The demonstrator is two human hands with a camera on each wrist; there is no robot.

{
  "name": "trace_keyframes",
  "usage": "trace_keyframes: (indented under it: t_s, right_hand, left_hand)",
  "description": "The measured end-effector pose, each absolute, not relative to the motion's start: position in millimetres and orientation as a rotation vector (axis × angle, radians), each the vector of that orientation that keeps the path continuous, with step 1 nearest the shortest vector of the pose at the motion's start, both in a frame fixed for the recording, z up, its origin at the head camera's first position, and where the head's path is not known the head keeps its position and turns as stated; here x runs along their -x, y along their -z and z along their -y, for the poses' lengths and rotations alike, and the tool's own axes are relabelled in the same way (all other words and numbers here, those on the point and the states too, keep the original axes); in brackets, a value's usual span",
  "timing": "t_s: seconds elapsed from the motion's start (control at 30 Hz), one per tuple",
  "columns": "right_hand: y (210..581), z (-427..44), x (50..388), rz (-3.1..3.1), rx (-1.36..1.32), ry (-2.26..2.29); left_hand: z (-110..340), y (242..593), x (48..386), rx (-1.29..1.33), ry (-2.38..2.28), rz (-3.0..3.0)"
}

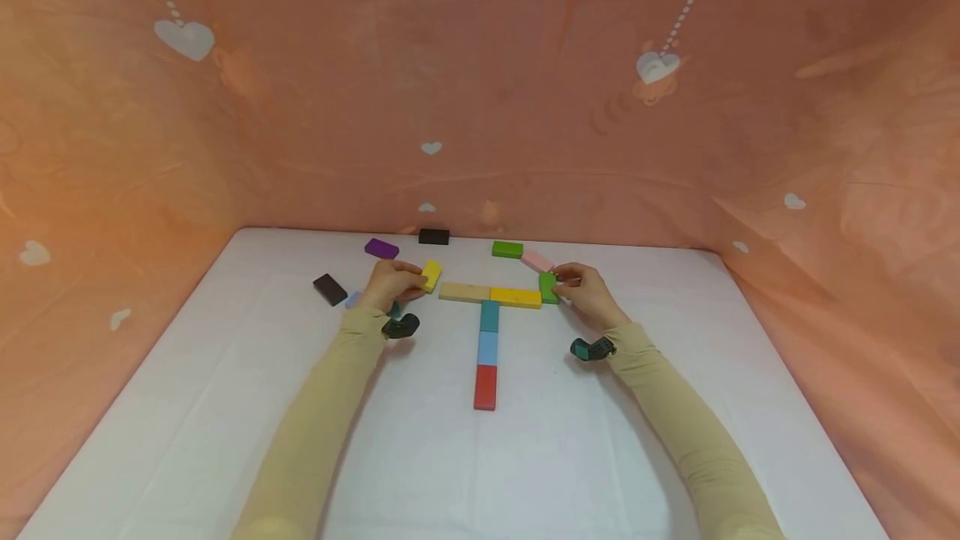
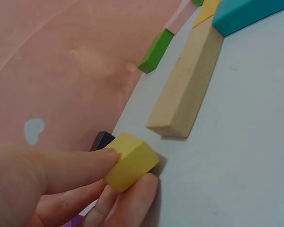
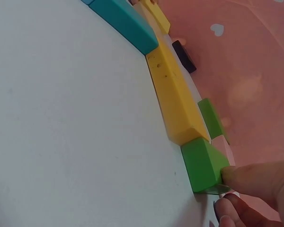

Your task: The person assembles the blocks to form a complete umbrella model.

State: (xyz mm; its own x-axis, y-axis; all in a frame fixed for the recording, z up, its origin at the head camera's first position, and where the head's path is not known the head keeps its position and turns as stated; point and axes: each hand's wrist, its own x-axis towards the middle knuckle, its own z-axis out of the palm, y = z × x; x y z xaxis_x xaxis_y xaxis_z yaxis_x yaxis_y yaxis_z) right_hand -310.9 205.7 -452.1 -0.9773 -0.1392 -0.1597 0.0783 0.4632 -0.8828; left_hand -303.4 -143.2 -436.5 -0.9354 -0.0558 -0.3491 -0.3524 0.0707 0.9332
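Note:
My left hand [image 1: 392, 283] pinches a yellow block [image 2: 132, 161] between thumb and fingers, a short gap left of the bare-wood block [image 1: 464, 292]. With thumb and fingertips my right hand [image 1: 588, 294] holds a green block [image 3: 204, 165], whose side meets the right end of an orange-yellow block [image 1: 516, 298]. That block lies end to end with the bare-wood one, forming a crossbar. Below their joint runs a column: a teal block [image 1: 489, 316], a light blue block [image 1: 487, 348] and a red block [image 1: 485, 387].
Along the back lie a purple block [image 1: 382, 248], a black block [image 1: 434, 237], another green block [image 1: 507, 249] and a pink block [image 1: 537, 261]. A dark brown block [image 1: 330, 289] lies left of my left hand, which partly hides a pale blue block [image 1: 353, 299]. Patterned cloth [image 1: 480, 107] walls the white table.

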Motion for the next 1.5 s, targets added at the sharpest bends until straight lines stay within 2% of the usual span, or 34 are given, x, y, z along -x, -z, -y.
trace_keyframes:
  t_s: [0.47,0.93,1.5]
  right_hand:
    - [451.4,-205.1,311.0,-2.532,0.088,1.477]
    - [449.2,-203.1,308.9,-2.507,0.059,1.486]
    - [449.4,-204.8,306.9,-2.505,0.036,1.549]
  left_hand:
    - [128.3,445.5,297.8,0.478,-1.888,-2.391]
    - [127.4,444.4,293.2,0.394,-1.729,-2.666]
    - [131.6,444.0,294.0,0.299,-1.659,-2.688]
